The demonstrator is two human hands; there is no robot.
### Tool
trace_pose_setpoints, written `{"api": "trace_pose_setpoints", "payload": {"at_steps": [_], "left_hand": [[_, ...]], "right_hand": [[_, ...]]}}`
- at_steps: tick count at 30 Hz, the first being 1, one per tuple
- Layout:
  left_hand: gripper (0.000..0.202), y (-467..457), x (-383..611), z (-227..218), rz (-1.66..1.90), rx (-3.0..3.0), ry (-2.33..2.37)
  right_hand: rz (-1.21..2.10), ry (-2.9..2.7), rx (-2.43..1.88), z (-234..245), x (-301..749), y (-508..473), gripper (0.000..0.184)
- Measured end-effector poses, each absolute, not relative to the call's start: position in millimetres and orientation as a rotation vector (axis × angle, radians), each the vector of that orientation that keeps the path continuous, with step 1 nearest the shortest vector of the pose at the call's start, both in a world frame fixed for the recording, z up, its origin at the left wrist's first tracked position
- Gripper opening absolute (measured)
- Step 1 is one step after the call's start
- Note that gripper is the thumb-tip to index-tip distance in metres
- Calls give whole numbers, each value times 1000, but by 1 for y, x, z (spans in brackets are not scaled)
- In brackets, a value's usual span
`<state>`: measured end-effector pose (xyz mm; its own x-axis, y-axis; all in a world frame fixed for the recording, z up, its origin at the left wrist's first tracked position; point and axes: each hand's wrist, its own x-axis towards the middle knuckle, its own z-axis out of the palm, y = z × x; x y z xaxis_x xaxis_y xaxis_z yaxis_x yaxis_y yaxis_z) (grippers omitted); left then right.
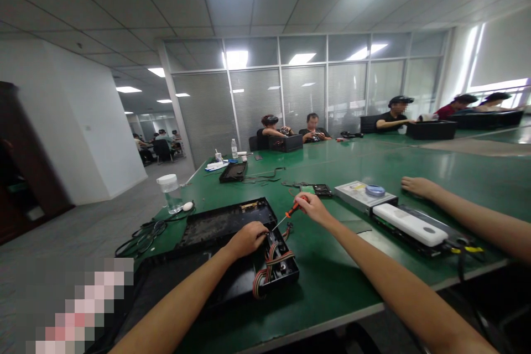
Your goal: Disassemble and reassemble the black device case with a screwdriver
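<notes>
My right hand (313,207) is closed around the orange and black handle of a screwdriver (292,209). The thin shaft slopes down to the left, its tip at the inner end of an open black metal casing (232,285). Right beside that tip, my left hand (248,239) rests on the casing with its fingers pinched together; whatever they hold is hidden. Multicoloured ribbon wires (271,261) loop over parts at the casing's right end. Behind it lies a flat black cover (228,224), partly hidden by my left hand.
A neighbour's hand (417,187) lies at right, near a silver box (365,196) and a white device (409,224). A clear jar (170,193) and black cables (143,237) are at left. Circuit parts (317,190) lie behind my right hand. Other people sit across the green table (332,276).
</notes>
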<state>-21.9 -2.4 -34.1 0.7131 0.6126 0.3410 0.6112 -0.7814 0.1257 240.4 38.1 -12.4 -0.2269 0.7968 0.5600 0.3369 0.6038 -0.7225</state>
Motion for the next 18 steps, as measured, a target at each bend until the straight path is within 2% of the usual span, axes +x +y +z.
{"api": "trace_pose_setpoints", "payload": {"at_steps": [18], "left_hand": [[17,4,-23,-38,628,2865,1057]], "right_hand": [[93,-2156,-935,1,230,16,24]]}}
